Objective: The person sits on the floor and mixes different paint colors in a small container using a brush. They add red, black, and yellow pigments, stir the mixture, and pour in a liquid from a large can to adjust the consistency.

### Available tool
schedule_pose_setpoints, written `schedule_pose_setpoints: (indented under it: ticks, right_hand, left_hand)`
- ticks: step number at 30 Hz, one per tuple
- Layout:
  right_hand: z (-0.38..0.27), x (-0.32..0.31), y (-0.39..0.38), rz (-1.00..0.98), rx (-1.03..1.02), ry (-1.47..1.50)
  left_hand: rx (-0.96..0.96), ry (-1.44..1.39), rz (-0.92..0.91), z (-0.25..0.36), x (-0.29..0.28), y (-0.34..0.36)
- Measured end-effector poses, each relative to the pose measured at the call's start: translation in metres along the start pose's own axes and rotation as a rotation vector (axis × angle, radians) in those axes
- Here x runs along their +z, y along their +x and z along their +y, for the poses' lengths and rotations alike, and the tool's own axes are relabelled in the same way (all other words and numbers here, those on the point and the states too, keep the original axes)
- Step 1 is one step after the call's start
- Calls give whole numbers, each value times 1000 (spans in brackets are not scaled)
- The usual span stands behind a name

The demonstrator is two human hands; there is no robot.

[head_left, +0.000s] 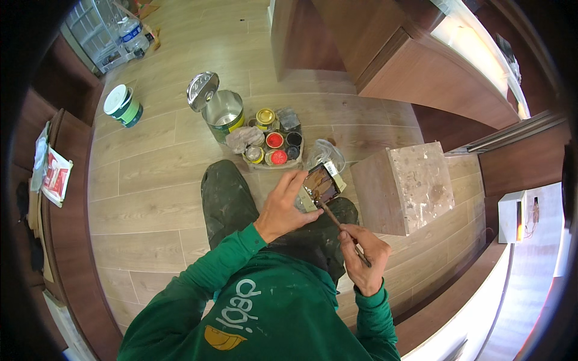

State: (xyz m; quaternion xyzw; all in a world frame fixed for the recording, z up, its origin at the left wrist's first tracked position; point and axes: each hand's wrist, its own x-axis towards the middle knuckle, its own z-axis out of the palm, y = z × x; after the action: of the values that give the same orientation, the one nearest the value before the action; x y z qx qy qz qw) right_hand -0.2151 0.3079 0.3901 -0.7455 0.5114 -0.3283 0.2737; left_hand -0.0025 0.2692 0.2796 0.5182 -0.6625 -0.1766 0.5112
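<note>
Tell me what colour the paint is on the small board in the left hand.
Dark brown, on the small board; head view.

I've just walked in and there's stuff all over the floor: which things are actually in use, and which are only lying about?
In use:
left hand holding a small card smeared with brown paint
right hand holding a thin brush, tip on the card

Lying about:
tray of small paint pots
open tin with its lid
white tub
wooden block
water bottle
</note>
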Motion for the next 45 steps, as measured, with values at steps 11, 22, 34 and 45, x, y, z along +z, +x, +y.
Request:
schedule_pose_setpoints:
  ticks: [11,22,34,45]
  right_hand:
    - [7,6,0,76,83,88]
    - [10,5,7,72,109,149]
    - [14,-2,7,94,148,129]
    - [-2,-8,-3,123,82,-18]
  left_hand:
    - [-13,-10,12,3,2,3]
    - [17,-37,18,4,9,2]
    - [49,-31,-9,4,13,1]
    - [34,-22,17,1,19,-5]
